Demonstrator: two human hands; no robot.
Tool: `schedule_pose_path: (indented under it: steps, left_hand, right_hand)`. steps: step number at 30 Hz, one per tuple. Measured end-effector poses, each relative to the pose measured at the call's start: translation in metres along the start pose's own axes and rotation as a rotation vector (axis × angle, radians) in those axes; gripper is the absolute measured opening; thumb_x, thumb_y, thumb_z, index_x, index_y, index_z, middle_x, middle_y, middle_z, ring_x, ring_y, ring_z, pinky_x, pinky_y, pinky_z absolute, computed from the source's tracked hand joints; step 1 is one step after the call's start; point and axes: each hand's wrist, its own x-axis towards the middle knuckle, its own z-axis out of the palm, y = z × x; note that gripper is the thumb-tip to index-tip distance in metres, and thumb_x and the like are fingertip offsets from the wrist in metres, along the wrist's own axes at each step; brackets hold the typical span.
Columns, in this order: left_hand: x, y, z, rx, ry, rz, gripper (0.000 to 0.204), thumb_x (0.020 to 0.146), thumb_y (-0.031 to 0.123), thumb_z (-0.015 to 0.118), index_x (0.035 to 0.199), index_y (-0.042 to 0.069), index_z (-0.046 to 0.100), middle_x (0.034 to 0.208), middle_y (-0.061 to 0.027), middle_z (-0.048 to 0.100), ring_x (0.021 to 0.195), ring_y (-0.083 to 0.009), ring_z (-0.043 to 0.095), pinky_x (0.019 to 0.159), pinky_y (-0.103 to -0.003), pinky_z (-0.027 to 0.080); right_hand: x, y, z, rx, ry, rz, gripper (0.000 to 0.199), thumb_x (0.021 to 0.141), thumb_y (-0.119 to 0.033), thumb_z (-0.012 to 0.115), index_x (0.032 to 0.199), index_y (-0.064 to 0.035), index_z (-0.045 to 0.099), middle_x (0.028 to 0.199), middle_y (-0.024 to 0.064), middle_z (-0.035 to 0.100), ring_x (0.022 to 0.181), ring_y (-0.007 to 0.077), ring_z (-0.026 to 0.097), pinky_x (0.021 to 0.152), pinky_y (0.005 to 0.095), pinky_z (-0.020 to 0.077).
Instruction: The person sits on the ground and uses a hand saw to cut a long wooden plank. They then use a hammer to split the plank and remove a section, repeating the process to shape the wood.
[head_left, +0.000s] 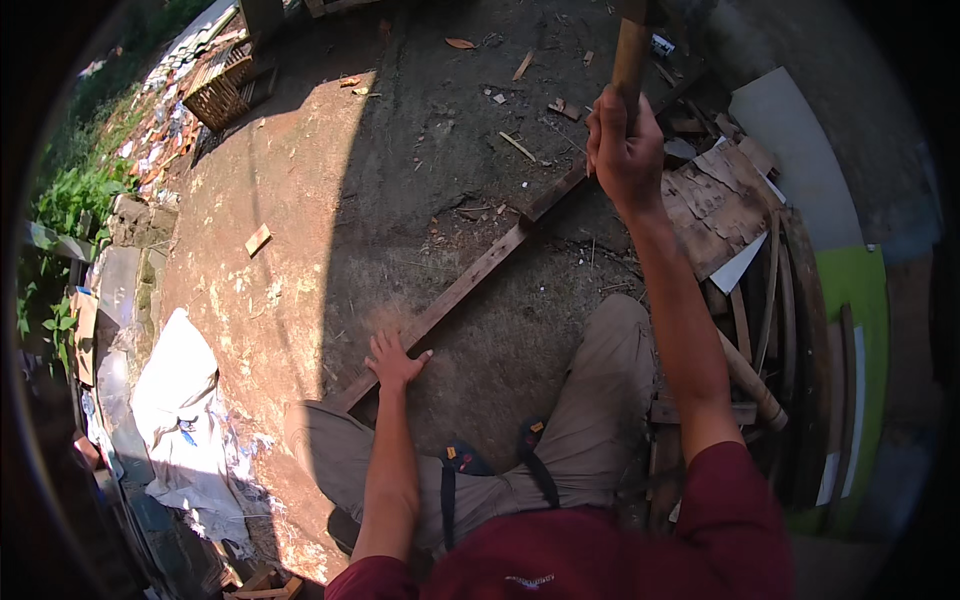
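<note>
My left hand (396,364) lies with fingers spread on a long wooden beam (465,285), pressing near its lower end. The beam slants across the ground from beside my left knee up to the right. My right hand (627,145) is raised, its fingers wrapped around the thick handle of a wooden-handled tool (630,60). A dark part shows at the tool's top, but the picture's upper edge cuts it off, so its kind is unclear. The far end of the beam passes behind my right hand and forearm.
Scrap boards (720,200) and wooden poles are piled on the right, beside a green panel (850,370). A white sack (180,400) lies on the left. Wood chips dot the ground, and a slatted crate (218,92) stands far left.
</note>
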Motion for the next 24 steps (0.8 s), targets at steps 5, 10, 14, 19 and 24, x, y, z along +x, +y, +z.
schedule_pose_path:
  steps: [5, 10, 14, 19, 24]
  left_hand:
    - [0.004, 0.011, -0.004, -0.040, 0.022, 0.045, 0.112, 0.071, 0.068, 0.079, 0.157, 0.016, 0.030, 0.168, -0.0148, 0.019, 0.156, -0.0376, 0.011, 0.116, -0.072, 0.017]
    - [-0.007, 0.009, 0.010, 0.011, 0.116, 0.069, 0.121, 0.071, 0.070, 0.077, 0.161, 0.009, 0.023, 0.170, -0.0143, 0.011, 0.157, -0.0371, 0.000, 0.119, -0.068, 0.013]
    - [-0.014, 0.007, 0.004, 0.007, 0.036, 0.038, 0.122, 0.069, 0.069, 0.079, 0.162, 0.014, 0.022, 0.170, -0.0140, 0.011, 0.158, -0.0353, 0.001, 0.119, -0.068, 0.014]
    - [-0.002, 0.010, -0.001, -0.007, 0.009, 0.018, 0.118, 0.070, 0.069, 0.078, 0.161, 0.015, 0.025, 0.170, -0.0146, 0.014, 0.158, -0.0351, 0.003, 0.119, -0.068, 0.013]
    - [-0.006, 0.001, -0.003, -0.046, 0.003, 0.019, 0.117, 0.071, 0.068, 0.078, 0.161, 0.013, 0.025, 0.169, -0.0151, 0.016, 0.157, -0.0357, 0.005, 0.120, -0.067, 0.012]
  right_hand:
    - [-0.023, 0.037, 0.024, 0.292, 0.146, -0.218, 0.056, 0.100, -0.062, 0.054, 0.087, -0.0074, 0.046, 0.066, -0.0002, 0.044, 0.050, 0.0088, 0.043, 0.044, 0.0255, 0.0366]
    - [-0.277, 0.224, 0.006, -0.688, -0.484, 0.779, 0.052, 0.101, -0.050, 0.055, 0.110, 0.0003, 0.062, 0.103, 0.0352, 0.067, 0.105, 0.0536, 0.063, 0.089, 0.0590, 0.0495]
    - [-0.212, 0.161, -0.001, -0.652, -0.652, 0.536, 0.052, 0.101, -0.048, 0.057, 0.100, 0.0040, 0.061, 0.086, 0.0312, 0.067, 0.085, 0.0505, 0.067, 0.072, 0.0580, 0.0496]
    - [-0.062, 0.033, 0.014, -0.293, -0.366, 0.293, 0.052, 0.103, -0.053, 0.056, 0.092, -0.0022, 0.060, 0.065, 0.0021, 0.055, 0.061, 0.0100, 0.055, 0.052, 0.0346, 0.0433]
    - [0.055, -0.059, 0.040, 0.205, -0.104, -0.274, 0.048, 0.105, -0.052, 0.051, 0.094, -0.0050, 0.053, 0.066, 0.0013, 0.051, 0.046, 0.0074, 0.044, 0.042, 0.0266, 0.0348]
